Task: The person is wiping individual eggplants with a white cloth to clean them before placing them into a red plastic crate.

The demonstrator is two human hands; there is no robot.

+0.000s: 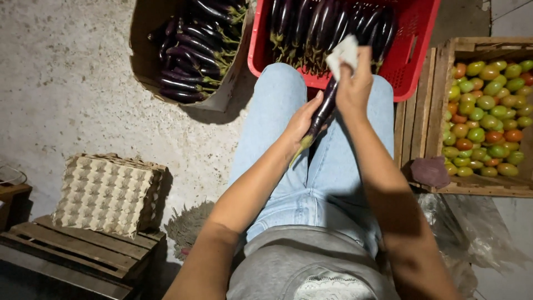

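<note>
- One long, slim purple eggplant (323, 111) is in hand, held slantwise above the person's lap in pale blue jeans (311, 166), green stem end pointing down toward the body.
- The left hand (302, 123) grips the eggplant's lower half, fingers curled around it, stem poking out below the palm.
- The right hand (353, 89) is clenched on one white cloth (344, 54), pressed against the eggplant's upper end.
- Two containers hold more glossy eggplants, too many to count: a red plastic crate (411, 55) with a perforated wall, and a brown cardboard box (145, 55).
- One rough wooden crate (438, 111) on the right holds many small round green, orange and red tomatoes (488, 116).
- One stack of dimpled grey pulp egg trays (108, 193) sits on a slatted wooden pallet (83, 250).
</note>
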